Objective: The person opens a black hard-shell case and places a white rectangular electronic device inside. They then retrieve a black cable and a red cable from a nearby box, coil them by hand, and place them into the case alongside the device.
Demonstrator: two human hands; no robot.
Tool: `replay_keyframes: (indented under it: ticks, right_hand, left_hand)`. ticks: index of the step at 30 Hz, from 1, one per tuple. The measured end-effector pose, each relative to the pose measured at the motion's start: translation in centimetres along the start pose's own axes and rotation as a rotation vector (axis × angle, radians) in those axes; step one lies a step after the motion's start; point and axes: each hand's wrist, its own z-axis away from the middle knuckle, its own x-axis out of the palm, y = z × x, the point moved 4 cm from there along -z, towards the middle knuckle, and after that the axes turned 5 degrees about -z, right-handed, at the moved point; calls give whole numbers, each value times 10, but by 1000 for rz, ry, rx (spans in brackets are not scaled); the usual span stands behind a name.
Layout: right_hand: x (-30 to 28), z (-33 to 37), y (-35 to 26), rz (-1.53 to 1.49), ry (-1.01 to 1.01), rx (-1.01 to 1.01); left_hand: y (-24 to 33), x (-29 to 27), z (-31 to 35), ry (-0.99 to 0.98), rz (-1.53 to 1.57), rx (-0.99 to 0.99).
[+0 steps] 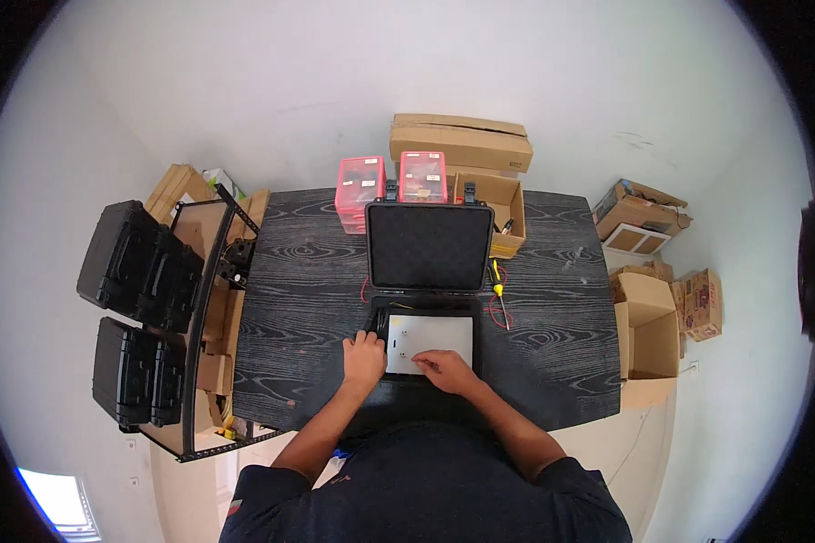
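Note:
A black hard case [431, 246] stands open on the table, its foam-lined lid raised at the far side. In its base lies a light grey panel [444, 335] with a few small holes or fittings on its left part. My left hand [365, 359] rests at the left edge of the base with its fingers curled, close to a black cable-like piece [377, 320]; what its fingertips grip is hidden. Over the lower part of the panel, my right hand [445, 370] has its thumb and fingers pinched together near a small fitting. Anything between them is too small to make out.
A yellow-and-black screwdriver [496, 279] and a red wire [509, 319] lie right of the case. Behind it are red clear-fronted drawer boxes [360, 185] and an open cardboard box [507, 195]. Black cases [134, 258] fill a shelf at left; an open carton [650, 339] is beyond the table's right edge.

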Motion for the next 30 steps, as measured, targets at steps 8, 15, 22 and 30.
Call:
replay_keyframes:
  ticks: [8, 15, 22, 30]
  right_hand:
    - [-13, 10, 3, -57, 45, 60]
    - [-20, 14, 0, -33, 58, 85]
    - [-17, 14, 1, -13, 56, 57]
    - [-19, 15, 0, -49, 50, 98]
  left_hand:
    - [-7, -15, 9, -9, 65, -29]
    - [0, -15, 6, -175, 18, 10]
    - [2, 14, 2, -112, -64, 21]
    - [-15, -41, 17, 293, 615, -145]
